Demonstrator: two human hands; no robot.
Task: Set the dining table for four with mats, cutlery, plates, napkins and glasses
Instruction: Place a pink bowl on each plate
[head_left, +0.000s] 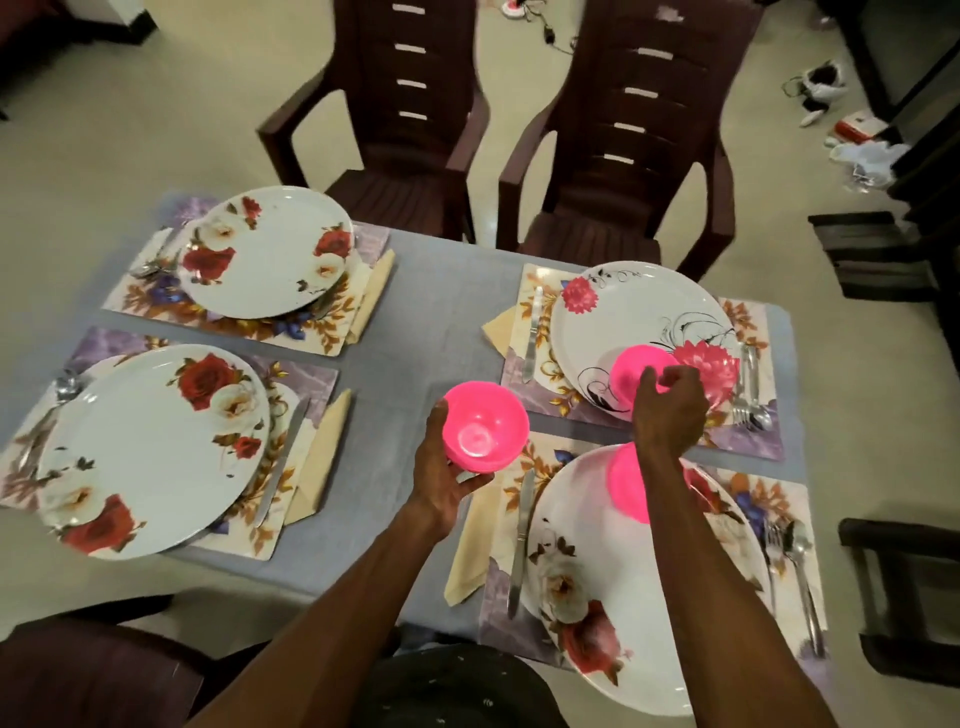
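Note:
My left hand (441, 467) grips a stack of pink bowls (485, 428) from below, over the grey tablecloth (415, 332) between the settings. My right hand (670, 415) reaches over the far right plate (639, 312) and pinches the rim of a pink bowl (634, 371) sitting on it. Another pink bowl (626, 483) stands on the near right plate (587, 514), partly behind my right forearm. The far left plate (270, 254) and near left plate (145, 441) carry no bowl. Each plate lies on a floral mat with cutlery and a cream napkin beside it.
Two dark brown plastic chairs (410, 104) (634, 130) stand at the far edge of the table. Another chair seat (93, 670) shows at the bottom left. Dark furniture (904, 587) and floor clutter (857, 135) lie to the right.

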